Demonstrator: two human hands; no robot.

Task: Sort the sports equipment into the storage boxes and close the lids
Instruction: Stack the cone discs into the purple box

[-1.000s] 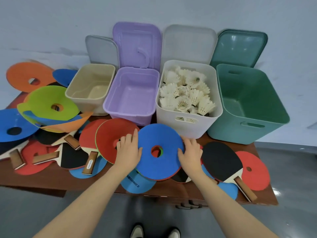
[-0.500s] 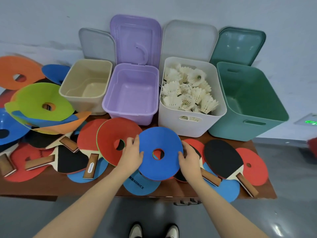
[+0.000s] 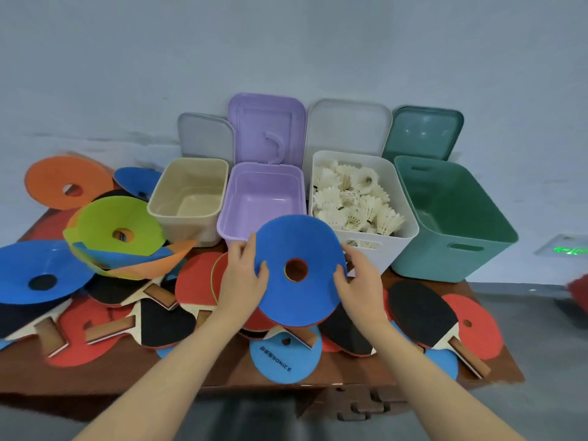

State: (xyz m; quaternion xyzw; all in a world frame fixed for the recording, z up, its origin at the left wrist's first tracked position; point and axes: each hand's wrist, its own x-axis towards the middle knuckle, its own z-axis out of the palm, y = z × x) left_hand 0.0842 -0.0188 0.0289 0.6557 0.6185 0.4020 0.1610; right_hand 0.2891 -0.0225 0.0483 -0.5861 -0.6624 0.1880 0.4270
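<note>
Head view, and we see both hands clamping a small stack of disc cones: our left hand [image 3: 243, 283] curls fingers and thumb over the left rim, our right hand [image 3: 361, 283] over the right, so the stack comes up level. The blue disc cone [image 3: 297, 270] on top hovers above the table [image 3: 191, 374], just in front of the purple box [image 3: 262, 202]. All four lids stand open, presumably to keep the boxes ready; only the white box [image 3: 399, 246] holds anything, the shuttlecocks [image 3: 353, 202]. How many discs sit beneath the blue one we cannot tell; only red and green edges peek out.
</note>
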